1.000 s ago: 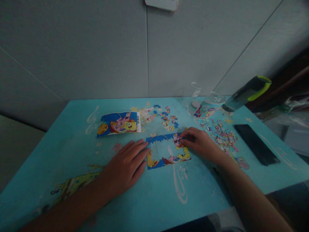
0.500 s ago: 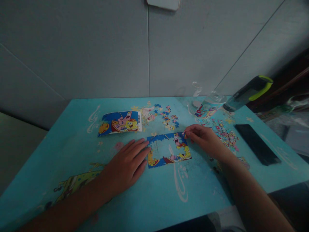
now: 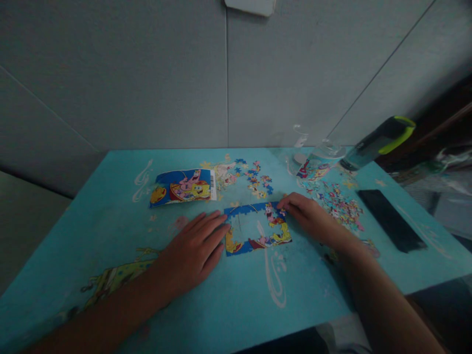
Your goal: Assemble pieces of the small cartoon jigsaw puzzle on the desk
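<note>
A partly joined jigsaw frame [image 3: 254, 228] with a blue border and cartoon figures lies in the middle of the turquoise table [image 3: 110, 206]. My left hand [image 3: 193, 253] lies flat on the table, fingers stretched out, fingertips touching the frame's left edge. My right hand [image 3: 308, 216] rests at the frame's upper right corner, its fingers curled and pressed down on the pieces there; whether a piece is pinched in them is hidden. A printed reference picture [image 3: 182, 187] lies behind the left hand.
Loose puzzle pieces lie in a small group [image 3: 256, 179] behind the frame and a larger heap [image 3: 341, 201] to the right. A clear plastic container [image 3: 317, 160], a dark bottle with a green lid [image 3: 379, 140] and a black phone [image 3: 391, 219] sit on the right. A grey wall stands behind.
My right hand lifted slightly from the frame's upper right corner, then came back down onto it. The left hand has stayed flat in place.
</note>
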Demonstrator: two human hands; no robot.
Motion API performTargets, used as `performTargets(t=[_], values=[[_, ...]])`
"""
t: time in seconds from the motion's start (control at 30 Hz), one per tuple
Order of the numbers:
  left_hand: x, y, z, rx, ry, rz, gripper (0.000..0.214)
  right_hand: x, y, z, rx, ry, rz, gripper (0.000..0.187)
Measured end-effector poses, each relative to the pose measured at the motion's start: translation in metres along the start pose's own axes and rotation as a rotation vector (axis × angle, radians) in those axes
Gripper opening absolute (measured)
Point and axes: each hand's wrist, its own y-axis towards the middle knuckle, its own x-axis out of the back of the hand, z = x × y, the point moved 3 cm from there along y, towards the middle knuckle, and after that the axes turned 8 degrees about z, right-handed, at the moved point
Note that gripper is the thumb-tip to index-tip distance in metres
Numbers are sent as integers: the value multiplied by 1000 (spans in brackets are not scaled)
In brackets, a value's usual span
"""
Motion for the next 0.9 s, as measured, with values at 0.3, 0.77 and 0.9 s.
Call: performTargets(t=[0.3, 0.77, 0.9], values=[[0, 0, -1, 6, -12, 10, 42, -9, 6, 8, 110, -98, 8, 25], [-1, -1, 1, 9, -13, 1, 43, 3, -2, 2, -66, -80, 39, 13], [-2, -1, 1, 7, -16, -8, 44, 3, -2, 7, -67, -80, 66, 16]])
